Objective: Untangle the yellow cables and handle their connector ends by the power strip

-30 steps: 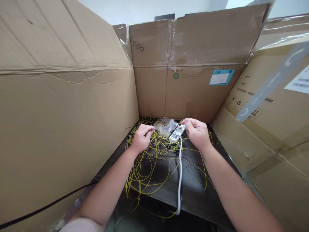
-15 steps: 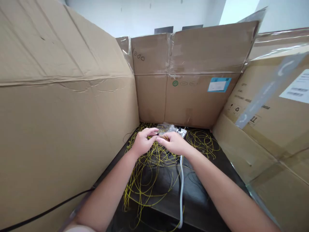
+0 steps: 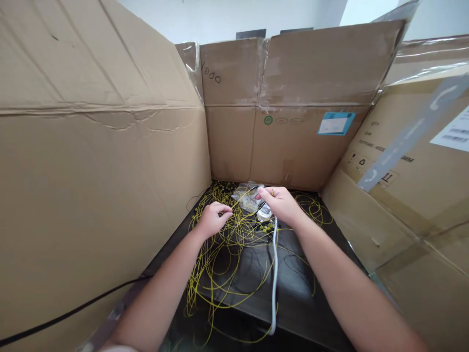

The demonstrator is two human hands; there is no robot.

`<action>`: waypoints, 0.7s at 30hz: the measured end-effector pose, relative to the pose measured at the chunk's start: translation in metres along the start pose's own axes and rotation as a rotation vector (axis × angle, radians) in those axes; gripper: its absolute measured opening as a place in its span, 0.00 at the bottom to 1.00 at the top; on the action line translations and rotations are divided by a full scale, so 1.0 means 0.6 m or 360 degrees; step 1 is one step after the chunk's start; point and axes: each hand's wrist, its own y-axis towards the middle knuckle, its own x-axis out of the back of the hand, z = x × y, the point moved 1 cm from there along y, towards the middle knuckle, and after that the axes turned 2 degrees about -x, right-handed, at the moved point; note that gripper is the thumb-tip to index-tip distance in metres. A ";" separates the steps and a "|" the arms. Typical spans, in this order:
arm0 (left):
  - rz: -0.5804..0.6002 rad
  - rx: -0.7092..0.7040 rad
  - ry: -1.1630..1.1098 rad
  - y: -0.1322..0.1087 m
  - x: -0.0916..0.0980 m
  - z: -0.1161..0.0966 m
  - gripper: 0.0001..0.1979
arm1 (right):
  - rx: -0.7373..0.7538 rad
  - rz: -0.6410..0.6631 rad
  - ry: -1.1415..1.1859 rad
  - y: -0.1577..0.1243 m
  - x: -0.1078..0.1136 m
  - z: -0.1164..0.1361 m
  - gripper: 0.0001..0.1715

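My left hand (image 3: pixel 216 218) is closed in a pinch over the tangle, with a thin yellow cable (image 3: pixel 242 196) running from its fingertips up toward the right. That cable has a black tip (image 3: pixel 253 187) near my right fingers. Higher and to the right, my right hand (image 3: pixel 281 203) pinches a small dark piece, mostly hidden by the fingers. Beneath both hands lies a pile of tangled yellow cables (image 3: pixel 220 266) with small connectors. A clear plastic bag (image 3: pixel 242 200) rests behind them, and a white power strip (image 3: pixel 264 212) sits just below my right hand.
A thick white cord (image 3: pixel 274 274) runs from the power strip toward the front edge of the dark table (image 3: pixel 304 298). Cardboard walls stand at left (image 3: pixel 102 195), back (image 3: pixel 289 142) and right (image 3: pixel 421 210). More yellow cable (image 3: pixel 315 209) lies back right; a black cord (image 3: pixel 73 315) crosses lower left.
My hands, close together before, have moved apart: the right one up and to the right, the left one slightly down. The yellow cable now spans between them. The view has shifted slightly.
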 end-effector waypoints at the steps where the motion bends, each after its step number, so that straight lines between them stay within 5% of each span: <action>1: 0.0029 0.0036 0.0056 -0.003 0.003 0.009 0.07 | 0.0016 0.0033 -0.0064 -0.002 0.016 0.004 0.27; 6: 0.0087 0.0067 0.0291 -0.003 0.034 0.022 0.08 | 0.0030 0.0063 -0.0182 -0.013 0.086 0.018 0.28; 12: -0.0395 -0.0216 0.0148 0.020 0.074 -0.093 0.10 | 0.0144 0.0573 -0.0552 -0.032 0.067 0.001 0.26; 16: 0.0165 -0.0381 -0.0194 0.028 0.036 -0.159 0.13 | 0.0262 0.0823 -0.0620 -0.050 0.038 0.002 0.27; 21: 0.0660 -0.0272 -0.0416 0.022 -0.016 -0.162 0.13 | 0.0216 0.0868 -0.0557 -0.065 0.045 -0.002 0.25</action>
